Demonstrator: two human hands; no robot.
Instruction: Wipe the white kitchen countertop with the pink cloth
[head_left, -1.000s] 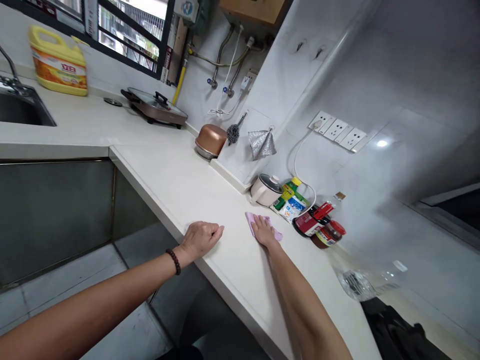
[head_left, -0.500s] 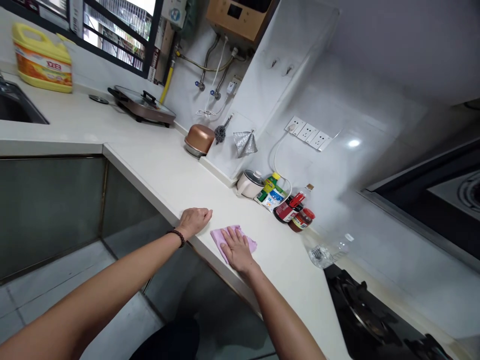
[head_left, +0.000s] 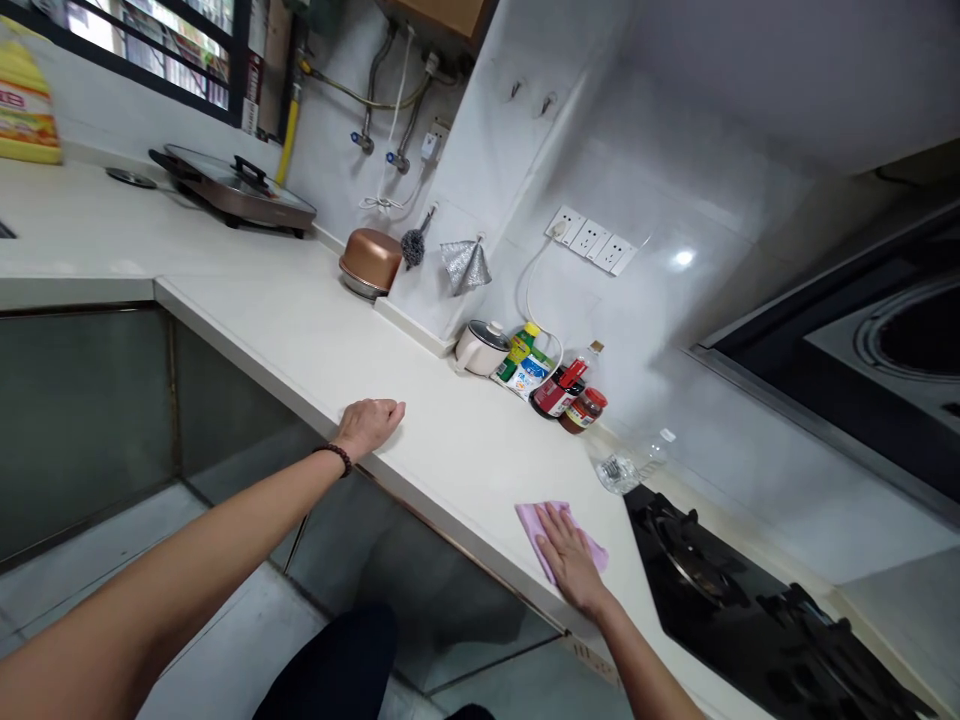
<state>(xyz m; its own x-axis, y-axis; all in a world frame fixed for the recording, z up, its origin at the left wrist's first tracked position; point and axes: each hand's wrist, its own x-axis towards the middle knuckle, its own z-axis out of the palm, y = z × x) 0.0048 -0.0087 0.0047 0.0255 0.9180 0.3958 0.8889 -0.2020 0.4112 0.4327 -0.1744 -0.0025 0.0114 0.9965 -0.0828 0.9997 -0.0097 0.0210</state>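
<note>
A pink cloth [head_left: 531,522] lies on the white countertop [head_left: 450,455], close to the black gas stove. My right hand [head_left: 568,555] presses flat on top of it, fingers stretched out and a little apart, covering the middle of the cloth. Farther left, my left hand [head_left: 367,424] rests as a loose fist at the counter's front edge, with nothing visible in it. A dark bead bracelet [head_left: 335,455] circles that wrist.
Along the wall stand a cream electric pot [head_left: 481,348], a dark-red jar [head_left: 556,392], a red-lidded jar [head_left: 583,410] and a clear plastic bottle [head_left: 636,464]. The gas stove [head_left: 705,590] is at right. An upturned copper-coloured pan [head_left: 371,260] and an electric griddle [head_left: 238,190] sit farther left.
My right hand has slid the pink cloth rightward along the counter, toward the stove. My left hand stays in a fist at the counter edge. The view has shifted to the right.
</note>
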